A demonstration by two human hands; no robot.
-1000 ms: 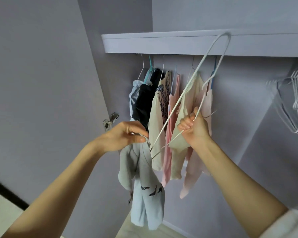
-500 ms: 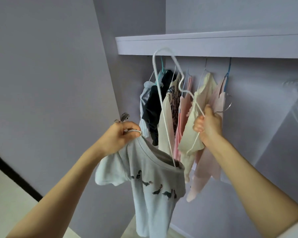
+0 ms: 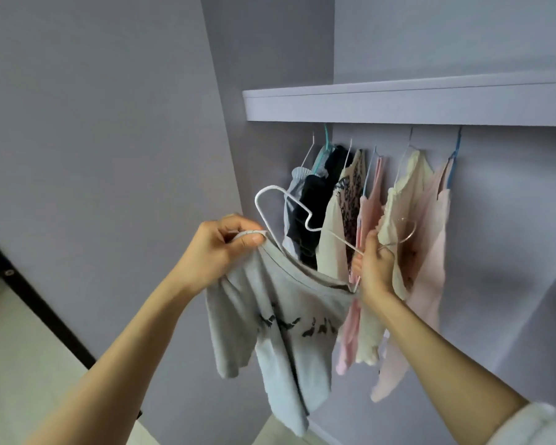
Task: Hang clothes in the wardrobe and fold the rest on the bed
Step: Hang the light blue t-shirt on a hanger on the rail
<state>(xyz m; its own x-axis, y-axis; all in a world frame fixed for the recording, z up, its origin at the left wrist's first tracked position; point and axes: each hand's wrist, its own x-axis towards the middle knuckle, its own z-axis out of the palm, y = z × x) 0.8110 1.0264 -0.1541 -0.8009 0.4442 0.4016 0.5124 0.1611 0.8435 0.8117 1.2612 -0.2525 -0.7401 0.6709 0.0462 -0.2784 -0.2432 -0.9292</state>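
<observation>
Threading a white wire hanger [image 3: 280,207] into the neck of a pale grey cotton T-shirt printed with a row of small dark birds [image 3: 283,319] looks like the step in hand. The shirt hangs in the air just below and left of the flat lilac wardrobe shelf [image 3: 398,101], in front of the row of hung garments [image 3: 366,220] under that shelf. The left hand [image 3: 219,248] pinches the shirt's collar, thumb and fingers curled tight on the fabric edge. The right hand [image 3: 374,268] has its fingers clamped round the hanger near its neck, with the hook end blurred beside it; one hanger shoulder sticks up out of the collar, left of the dark garment below the shelf.

The next move probably calls for seating both hanger shoulders inside the shirt, letting the collar settle, then lifting the hook to the rail under the shelf, which is hidden from view.
</observation>
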